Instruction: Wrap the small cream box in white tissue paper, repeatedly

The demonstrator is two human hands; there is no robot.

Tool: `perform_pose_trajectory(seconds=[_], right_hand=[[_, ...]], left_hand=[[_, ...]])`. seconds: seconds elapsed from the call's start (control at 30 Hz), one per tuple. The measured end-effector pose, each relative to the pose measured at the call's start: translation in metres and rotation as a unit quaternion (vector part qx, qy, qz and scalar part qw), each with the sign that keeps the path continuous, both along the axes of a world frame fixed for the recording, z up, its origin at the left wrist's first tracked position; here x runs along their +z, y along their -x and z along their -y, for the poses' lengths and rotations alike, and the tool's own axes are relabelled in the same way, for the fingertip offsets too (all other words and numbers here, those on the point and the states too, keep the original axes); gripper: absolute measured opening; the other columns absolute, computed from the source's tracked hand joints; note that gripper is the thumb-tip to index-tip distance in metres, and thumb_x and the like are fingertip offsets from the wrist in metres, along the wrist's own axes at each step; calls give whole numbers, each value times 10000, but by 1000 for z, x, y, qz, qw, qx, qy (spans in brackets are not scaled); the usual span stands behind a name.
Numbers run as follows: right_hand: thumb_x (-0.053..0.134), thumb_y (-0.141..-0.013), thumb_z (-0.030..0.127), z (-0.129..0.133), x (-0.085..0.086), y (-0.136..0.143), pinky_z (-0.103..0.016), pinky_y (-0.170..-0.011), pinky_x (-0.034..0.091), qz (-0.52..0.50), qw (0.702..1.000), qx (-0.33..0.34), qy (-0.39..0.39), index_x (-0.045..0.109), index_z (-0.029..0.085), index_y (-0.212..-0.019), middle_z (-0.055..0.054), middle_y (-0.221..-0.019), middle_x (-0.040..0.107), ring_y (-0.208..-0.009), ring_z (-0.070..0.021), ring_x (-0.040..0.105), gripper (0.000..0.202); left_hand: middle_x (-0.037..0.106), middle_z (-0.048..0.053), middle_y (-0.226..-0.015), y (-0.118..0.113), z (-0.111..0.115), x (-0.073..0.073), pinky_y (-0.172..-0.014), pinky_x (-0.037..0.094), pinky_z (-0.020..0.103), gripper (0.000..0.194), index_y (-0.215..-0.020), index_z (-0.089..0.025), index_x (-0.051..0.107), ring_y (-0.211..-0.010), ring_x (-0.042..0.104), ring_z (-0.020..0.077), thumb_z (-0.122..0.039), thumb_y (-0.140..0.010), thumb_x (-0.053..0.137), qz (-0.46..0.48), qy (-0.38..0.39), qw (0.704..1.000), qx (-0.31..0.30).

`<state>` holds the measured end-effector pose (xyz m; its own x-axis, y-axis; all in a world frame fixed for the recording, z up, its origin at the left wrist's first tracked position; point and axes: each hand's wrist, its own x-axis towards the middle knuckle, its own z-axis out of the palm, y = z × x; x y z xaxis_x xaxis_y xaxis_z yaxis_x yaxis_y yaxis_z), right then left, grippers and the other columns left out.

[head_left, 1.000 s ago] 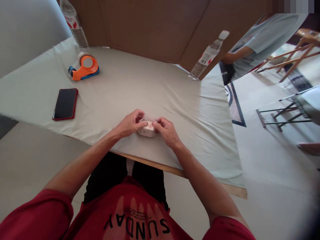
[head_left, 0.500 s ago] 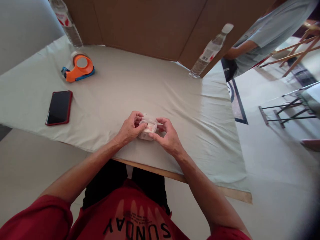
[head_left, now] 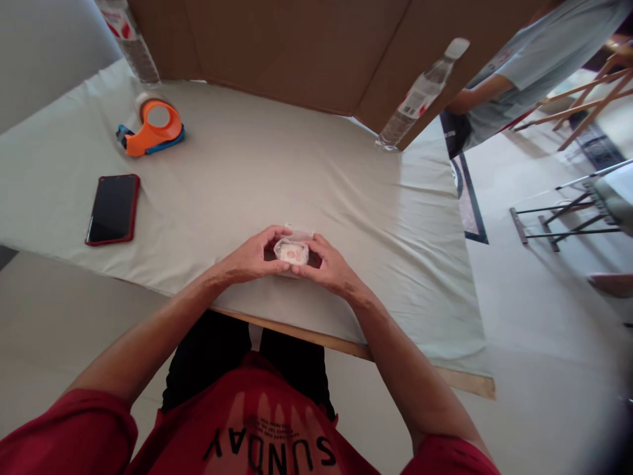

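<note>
A small white box (head_left: 299,234) stands near the table's front edge, its lid flap raised at the far side. Within its opening shows a pale roundish item (head_left: 291,254) with pinkish marks, ringed by crinkled translucent wrapping; its exact kind is not clear. My left hand (head_left: 262,254) curves around the left side, thumb along the near edge. From the right, my right hand (head_left: 329,264) grips in the same way, and the two thumb tips almost meet in front. Most of the box's sides are hidden behind my fingers.
To the left on the cloth-covered table (head_left: 247,158) lie a phone (head_left: 113,208) and an orange tape dispenser (head_left: 155,128). Water bottles (head_left: 418,99) stand at both ends of a brown cardboard panel (head_left: 287,53). Another person (head_left: 514,72) is beyond, at right.
My left thumb has moved off the item to the box's near edge. Both hands have closed in around the box, and the wrapping now sits more openly around the item.
</note>
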<state>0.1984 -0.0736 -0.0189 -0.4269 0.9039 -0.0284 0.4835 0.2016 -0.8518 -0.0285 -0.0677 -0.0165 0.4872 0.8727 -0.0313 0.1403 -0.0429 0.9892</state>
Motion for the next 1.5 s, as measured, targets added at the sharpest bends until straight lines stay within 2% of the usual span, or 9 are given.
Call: perform_pose_trajectory(seconds=[0.2, 0.37, 0.5, 0.6, 0.8, 0.97, 1.1, 1.33, 1.5], right_hand=[[768, -752, 498, -5, 5, 3, -353, -799, 501, 20, 999, -4, 37, 748, 222, -1080, -49, -985, 580, -852, -197, 569, 429], [747, -777, 506, -1, 3, -3, -399, -894, 510, 8, 999, -33, 15, 728, 245, -1108, -81, -1142, 641, -1018, -248, 621, 422], [770, -738, 603, -5, -1, -9, -450, -927, 526, -55, 992, -107, 48, 553, 257, -1397, -141, -1369, 610, -1183, -307, 621, 775], [802, -692, 630, -12, -1, -7, -466, -957, 532, -83, 989, -80, 88, 427, 243, -1507, -178, -1430, 577, -1246, -326, 603, 977], [709, -784, 649, -13, 10, -8, -487, -966, 523, -45, 993, -105, -31, 644, 247, -1219, -143, -1407, 591, -1261, -322, 586, 596], [777, -726, 646, -5, 6, -8, -569, -1153, 366, 25, 998, -24, -45, 690, 240, -1148, -167, -1557, 442, -1463, -363, 406, 593], [764, -766, 615, -3, -1, -4, -593, -1206, 268, 40, 996, -52, -63, 707, 237, -1084, -158, -1592, 412, -1502, -368, 352, 497], [761, -775, 579, -15, 2, -5, -531, -1162, 350, 21, 999, -29, -28, 716, 237, -1024, -134, -1496, 534, -1417, -330, 472, 425], [792, -732, 579, -17, 1, -2, -381, -851, 527, -55, 998, -28, 31, 679, 213, -1034, -75, -1029, 705, -928, -228, 658, 488]], left_hand=[[711, 55, -976, 3, -6, 0, -752, 513, 300, 492, -1206, -173, 647, -837, 649, 176, -371, -771, 762, -30, 23, 999, -37], [666, 11, -839, 0, -8, 2, -667, 463, 257, 435, -1123, -166, 682, -730, 588, 140, -398, -764, 766, -28, 42, 998, -24], [622, -14, -792, 0, -11, 6, -642, 430, 238, 458, -1107, -155, 678, -696, 548, 118, -419, -747, 779, -33, 62, 997, -38], [633, -4, -812, 0, -14, 6, -650, 434, 246, 493, -1117, -147, 675, -708, 560, 125, -438, -735, 788, -41, 69, 996, -37], [696, 44, -912, 0, -16, 3, -718, 485, 286, 615, -1203, -127, 655, -801, 629, 167, -443, -702, 820, -26, 97, 995, -19], [735, 86, -1013, 1, -14, 2, -780, 514, 315, 650, -1249, -131, 649, -877, 671, 197, -433, -707, 840, -18, 110, 994, -8], [749, 105, -1057, 0, -13, 0, -830, 536, 348, 669, -1259, -132, 646, -926, 694, 220, -427, -697, 858, 1, 128, 992, 8], [737, 85, -969, -2, -14, -6, -777, 542, 327, 637, -1220, -121, 650, -850, 689, 197, -445, -707, 844, 3, 122, 992, 29], [696, 71, -969, -4, -13, -9, -743, 535, 296, 678, -1248, -132, 600, -848, 673, 183, -411, -686, 858, 31, 99, 994, 36]])
